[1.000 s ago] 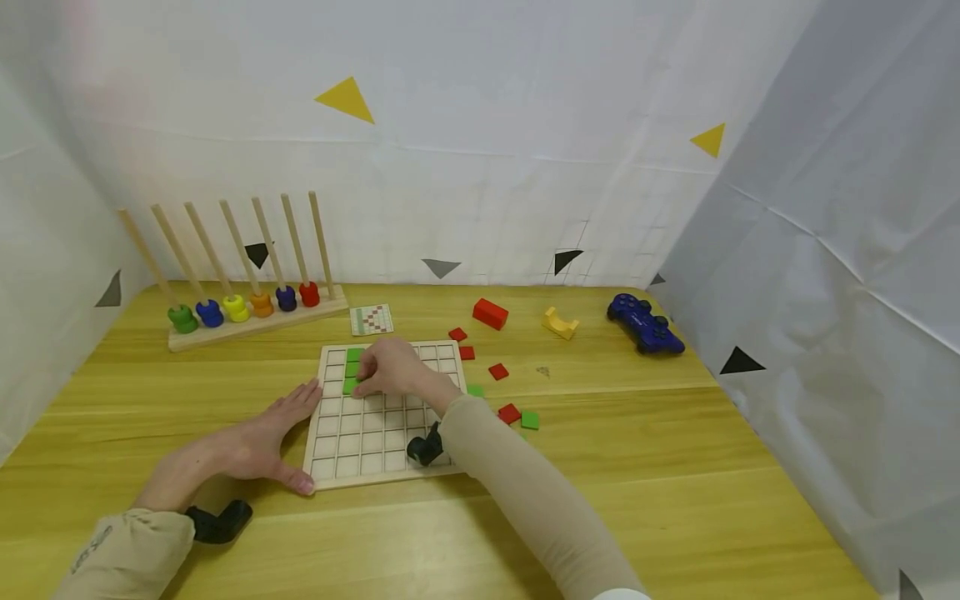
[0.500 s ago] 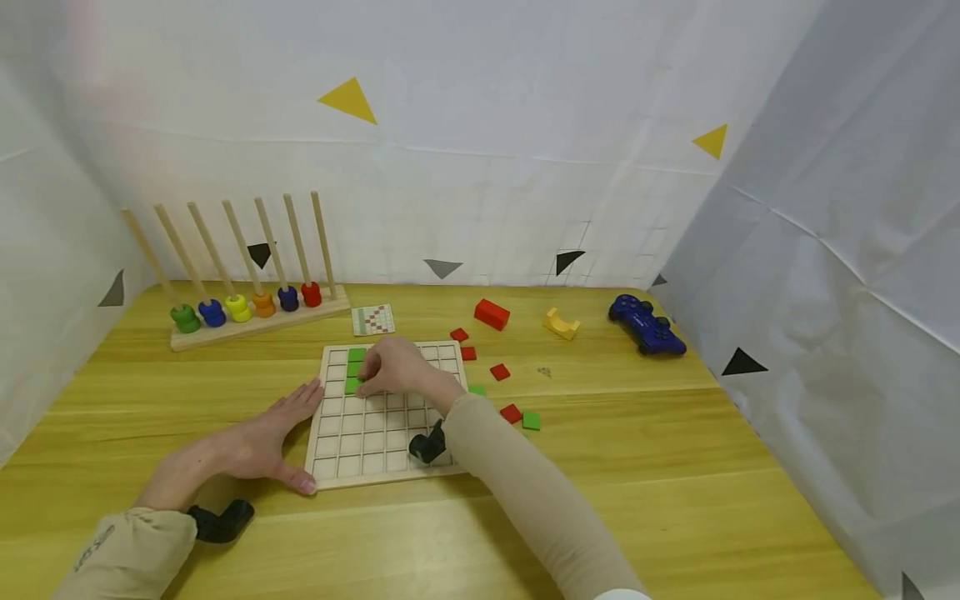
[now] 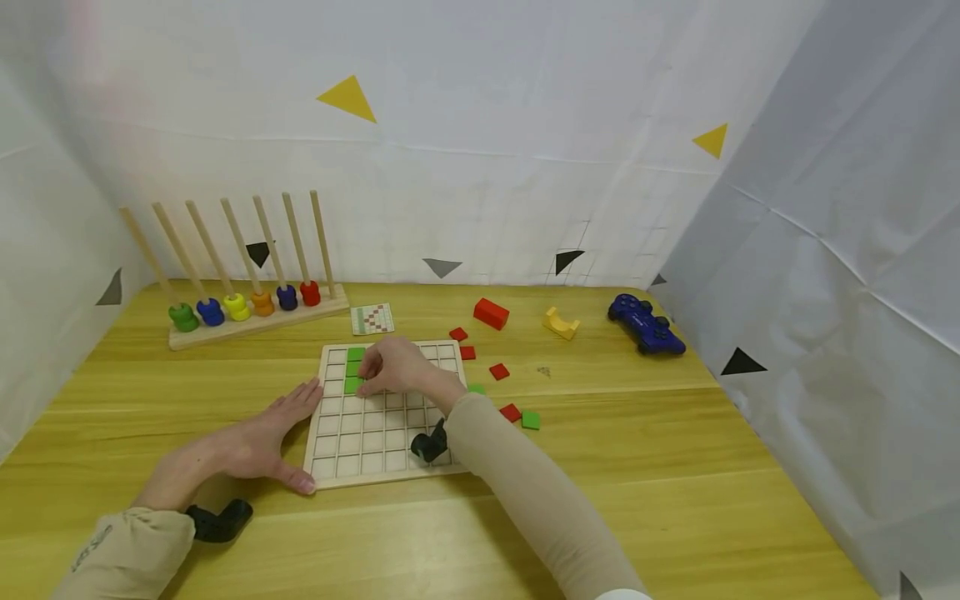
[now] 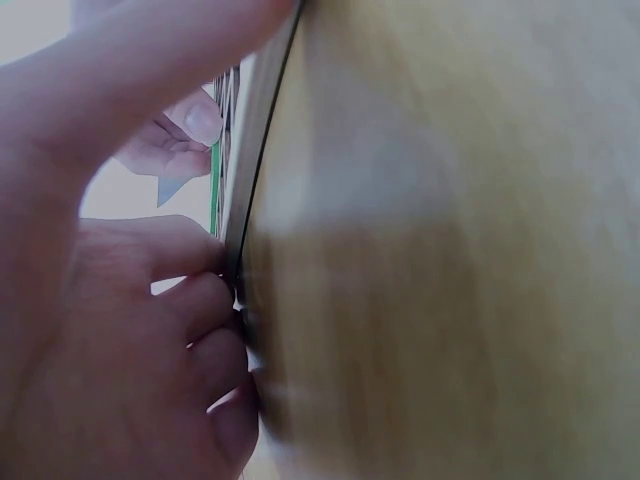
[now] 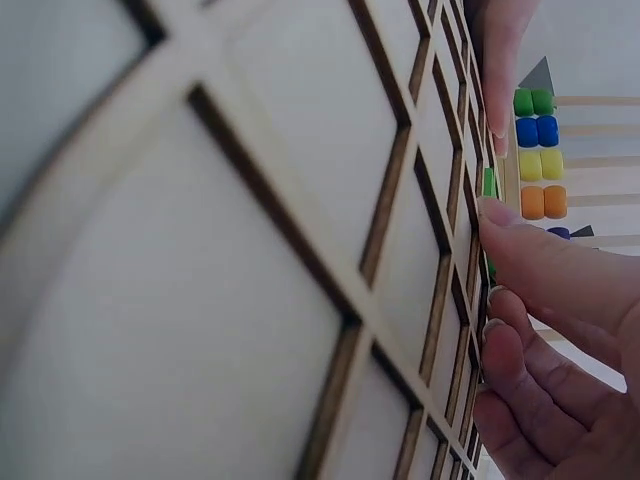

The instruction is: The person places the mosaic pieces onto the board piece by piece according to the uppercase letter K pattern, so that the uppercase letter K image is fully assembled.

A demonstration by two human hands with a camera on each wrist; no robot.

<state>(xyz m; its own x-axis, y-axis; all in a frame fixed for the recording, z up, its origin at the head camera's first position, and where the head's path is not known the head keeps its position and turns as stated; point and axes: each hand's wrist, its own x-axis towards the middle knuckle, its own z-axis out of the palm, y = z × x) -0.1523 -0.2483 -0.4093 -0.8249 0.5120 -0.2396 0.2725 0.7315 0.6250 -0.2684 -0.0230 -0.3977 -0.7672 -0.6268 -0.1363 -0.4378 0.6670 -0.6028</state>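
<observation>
A wooden grid board (image 3: 360,442) lies on the table, with several green tiles (image 3: 352,385) set in its cells near the upper left corner. My right hand (image 3: 401,367) reaches over the board, thumb and fingers pinching at a green tile in that row. The right wrist view shows the thumb (image 5: 515,225) and the bent fingers at either end of a thin green strip, close on the board. My left hand (image 3: 255,442) lies spread at the board's left side. Its thumb touches the lower left corner and its fingertips the left edge.
Loose red tiles (image 3: 499,372) and green tiles (image 3: 530,420) lie right of the board. Behind it are a small pattern card (image 3: 372,319), a peg stand with coloured beads (image 3: 262,325), a red block (image 3: 491,313), a yellow arched block (image 3: 560,323) and a blue game controller (image 3: 645,324).
</observation>
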